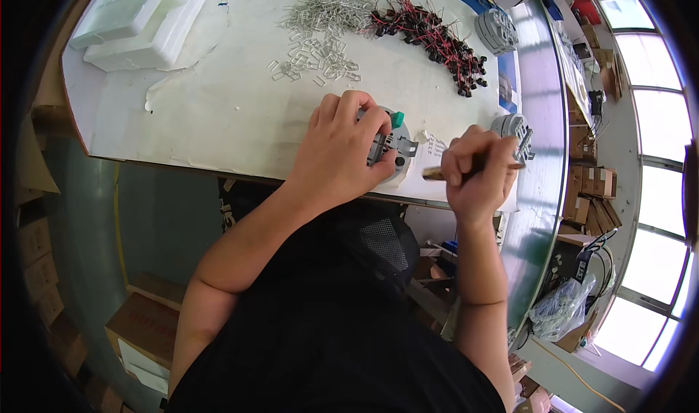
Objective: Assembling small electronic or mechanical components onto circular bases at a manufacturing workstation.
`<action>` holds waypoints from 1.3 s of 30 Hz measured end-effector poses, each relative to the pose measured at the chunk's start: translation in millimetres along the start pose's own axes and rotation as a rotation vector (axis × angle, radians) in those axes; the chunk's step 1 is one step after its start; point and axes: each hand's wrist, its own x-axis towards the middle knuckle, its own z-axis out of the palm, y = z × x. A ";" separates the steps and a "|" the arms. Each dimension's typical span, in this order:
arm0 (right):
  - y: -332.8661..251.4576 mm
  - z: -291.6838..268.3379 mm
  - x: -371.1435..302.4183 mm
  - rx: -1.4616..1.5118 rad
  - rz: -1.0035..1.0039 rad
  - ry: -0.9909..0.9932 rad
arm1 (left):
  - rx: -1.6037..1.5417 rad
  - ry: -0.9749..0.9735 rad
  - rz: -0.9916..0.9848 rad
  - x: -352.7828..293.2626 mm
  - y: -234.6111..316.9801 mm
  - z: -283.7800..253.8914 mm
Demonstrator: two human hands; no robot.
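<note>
The left hand (336, 147) clamps a grey plastic part (387, 145) (green tab on top) against the table edge (218, 167), while the right hand (477, 174), just beside it, is closed around a slim tool (435, 172). If the clamping fingers loosen, the part could twist and the tool tip skid toward them.

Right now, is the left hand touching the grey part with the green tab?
Touching. The head view shows the left hand pressed over the grey part, fingers curled across its top.
</note>
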 end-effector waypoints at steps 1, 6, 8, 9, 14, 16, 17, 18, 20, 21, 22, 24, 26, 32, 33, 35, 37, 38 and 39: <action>0.1 5.8 -0.1 0.321 0.033 0.136 | 0.004 -0.004 -0.001 -0.6 -0.1 0.5; 11.7 33.7 7.4 0.091 0.055 0.151 | -0.024 -0.013 -0.031 0.1 -2.2 2.6; 15.9 32.7 7.4 0.010 0.061 0.111 | -0.045 -0.024 -0.020 3.2 -4.8 0.6; 16.7 32.5 6.5 -0.030 0.065 0.090 | -0.056 -0.030 -0.015 3.3 -4.6 -1.1; 12.1 44.6 10.2 -0.247 -0.186 0.009 | -0.095 -0.091 0.021 6.0 1.1 -15.2; 4.8 35.0 17.7 0.256 0.010 0.082 | 0.149 -0.053 0.178 11.8 10.1 -15.2; -1.0 28.9 20.2 0.505 0.104 0.117 | 0.267 -0.030 0.260 15.6 14.7 -15.2; -8.7 21.9 22.4 0.501 0.089 0.123 | 0.268 -0.027 0.276 19.4 19.6 -16.9; -30.6 5.8 25.3 0.499 0.073 0.063 | 0.248 -0.221 0.207 28.2 28.9 -22.9; -39.4 -3.2 24.4 0.493 0.065 0.038 | 0.236 -0.320 0.176 31.3 32.0 -23.5; -45.9 -13.1 22.0 0.482 0.051 0.053 | 0.231 -0.323 0.199 32.0 32.8 -22.5; -57.5 -30.4 15.4 -0.046 0.250 0.053 | 0.029 -0.144 0.215 28.8 29.0 -20.9; -57.7 -35.9 11.9 -0.293 0.352 0.057 | -0.061 -0.064 0.218 19.3 24.3 -14.9; -30.5 -31.2 12.5 -0.883 0.311 -0.283 | -0.205 -0.083 0.076 0.6 5.7 -5.8; -28.8 -28.8 14.7 -0.982 0.306 -0.333 | -0.217 -0.089 0.085 2.8 6.0 -9.7; -24.6 -21.0 18.4 -1.003 0.312 -0.374 | -0.177 -0.138 0.040 6.6 4.8 -16.0; -20.3 -12.6 20.6 -1.074 0.331 -0.438 | -0.125 -0.239 -0.028 7.8 3.7 -19.8; -18.2 -9.5 20.7 -1.068 0.329 -0.443 | -0.120 -0.238 -0.035 6.8 3.6 -18.7; -15.6 -6.6 20.1 -1.070 0.320 -0.461 | -0.073 -0.207 -0.024 5.4 3.7 -15.5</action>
